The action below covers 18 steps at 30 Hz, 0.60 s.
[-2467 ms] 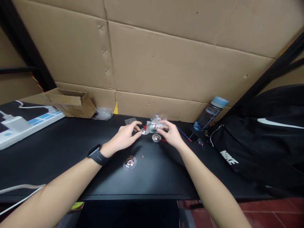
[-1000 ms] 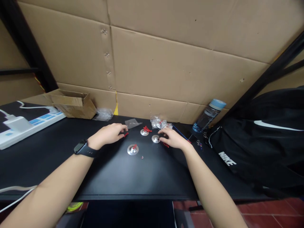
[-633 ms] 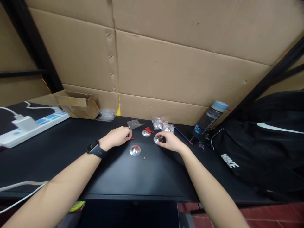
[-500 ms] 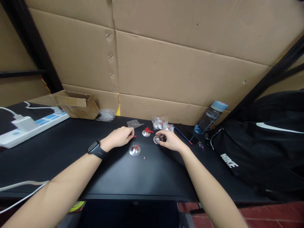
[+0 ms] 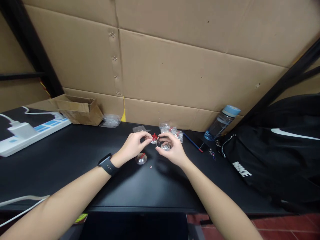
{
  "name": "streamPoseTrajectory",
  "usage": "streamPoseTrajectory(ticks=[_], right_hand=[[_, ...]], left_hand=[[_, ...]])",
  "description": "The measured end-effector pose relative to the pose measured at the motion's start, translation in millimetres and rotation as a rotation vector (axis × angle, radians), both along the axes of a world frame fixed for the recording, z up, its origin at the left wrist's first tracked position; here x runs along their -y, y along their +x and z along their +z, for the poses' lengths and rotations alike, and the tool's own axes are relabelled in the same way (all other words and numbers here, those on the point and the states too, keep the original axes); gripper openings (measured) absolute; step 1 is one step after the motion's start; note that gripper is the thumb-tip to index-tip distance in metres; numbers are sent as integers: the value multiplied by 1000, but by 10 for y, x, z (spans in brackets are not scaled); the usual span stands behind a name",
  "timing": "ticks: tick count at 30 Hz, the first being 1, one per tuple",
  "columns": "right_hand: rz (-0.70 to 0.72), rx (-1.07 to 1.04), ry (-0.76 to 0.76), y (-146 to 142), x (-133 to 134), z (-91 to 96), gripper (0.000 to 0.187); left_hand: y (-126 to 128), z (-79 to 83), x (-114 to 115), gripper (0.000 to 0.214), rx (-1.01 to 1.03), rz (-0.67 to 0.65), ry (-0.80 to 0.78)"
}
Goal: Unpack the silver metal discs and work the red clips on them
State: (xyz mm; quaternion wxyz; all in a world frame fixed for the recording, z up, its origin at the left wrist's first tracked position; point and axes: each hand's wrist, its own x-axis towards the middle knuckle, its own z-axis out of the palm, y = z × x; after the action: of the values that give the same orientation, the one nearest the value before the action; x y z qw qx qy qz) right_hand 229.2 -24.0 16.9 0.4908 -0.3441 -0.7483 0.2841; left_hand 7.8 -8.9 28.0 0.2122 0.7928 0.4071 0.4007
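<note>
My right hand [image 5: 172,151] is raised a little off the black desk [image 5: 75,156] and is closed on a small silver disc [image 5: 165,147]. My left hand [image 5: 133,146], with a black watch on its wrist, pinches a red cord [image 5: 154,136] right beside that disc. Just below my left hand, another silver disc with a red cord [image 5: 141,159] lies on the desk. A tiny red scrap [image 5: 150,166] sits next to it. Small clear bags of more parts [image 5: 172,129] lie just behind my hands.
A cardboard wall runs behind the desk. At the back left are an open cardboard box [image 5: 77,108], a crumpled clear bag [image 5: 110,120] and a white power strip [image 5: 32,128]. At the right are a pen [image 5: 192,142], keys [image 5: 212,152], a water bottle [image 5: 221,121] and a black bag [image 5: 275,150].
Both hands have come up off the desk and met in the middle. My right hand picked up the disc it was touching, and my left hand brought the red cord over to it.
</note>
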Motion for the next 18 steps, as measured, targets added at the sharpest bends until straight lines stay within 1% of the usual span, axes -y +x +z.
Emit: streamPoseTrajectory(ticks=[3,5,7,12,18], right_hand=[[-18,-28,30,-78,65,-14,46],[-20,-34,42,-97,88,-13,47],[-17,-36,50,-101,100,-9,48],[-8,-35,55,-108,122,-11,49],[-9,-22,78,-108,139,-8,47]], left_hand=[[58,-4,49,23,34,-61,49],[89,-21,72,22,38,-78,102],[110,-44,87,20,19,-62,134],[136,-70,128,18,-58,40,162],[146,-46,174,15,-96,51,200]])
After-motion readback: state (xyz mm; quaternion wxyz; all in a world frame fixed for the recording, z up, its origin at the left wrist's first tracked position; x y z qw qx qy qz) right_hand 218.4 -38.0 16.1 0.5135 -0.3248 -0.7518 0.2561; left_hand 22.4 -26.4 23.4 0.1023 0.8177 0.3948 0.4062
